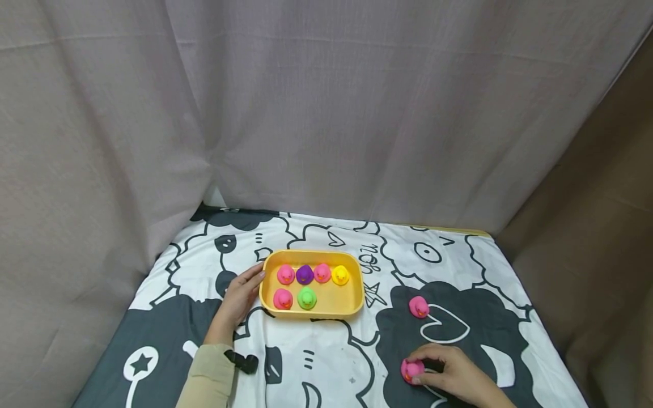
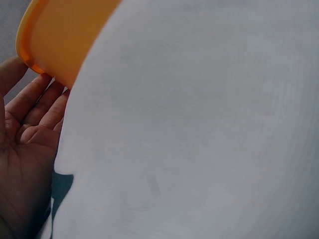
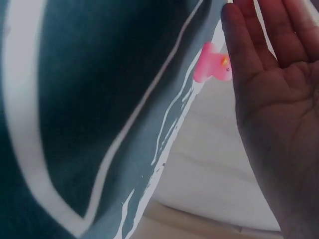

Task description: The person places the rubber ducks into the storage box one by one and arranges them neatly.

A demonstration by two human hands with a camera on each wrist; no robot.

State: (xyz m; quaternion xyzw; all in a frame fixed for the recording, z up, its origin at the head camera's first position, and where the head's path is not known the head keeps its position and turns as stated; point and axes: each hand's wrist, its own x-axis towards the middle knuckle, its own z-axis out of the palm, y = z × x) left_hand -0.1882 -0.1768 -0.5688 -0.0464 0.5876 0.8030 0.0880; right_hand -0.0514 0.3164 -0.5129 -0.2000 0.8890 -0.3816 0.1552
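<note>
A yellow tray [image 1: 326, 309] holds two rows of small toy ducks. My left hand [image 1: 244, 294] rests against its left end, fingertips right at the rim; in the left wrist view the hand [image 2: 32, 124] has its fingers extended to the tray's [image 2: 65, 40] outer wall. At the lower right, my right hand [image 1: 449, 371] pinches a pink toy duck [image 1: 410, 369] between thumb and fingers, low over the cloth. Another pink duck [image 1: 419, 306] sits farther back. The right wrist view shows the right hand's palm [image 3: 279, 109] and one pink duck [image 3: 212, 64] beyond it; the fingertips are cut off.
Inside the tray are pink ducks [image 1: 285, 275], a purple duck [image 1: 305, 275], a yellow duck [image 1: 340, 275] and a green duck [image 1: 307, 298]. A black-and-white patterned cloth [image 1: 316, 362] covers the table. Grey curtains [image 1: 326, 113] hang behind, with a brown curtain [image 1: 586, 226] at the right.
</note>
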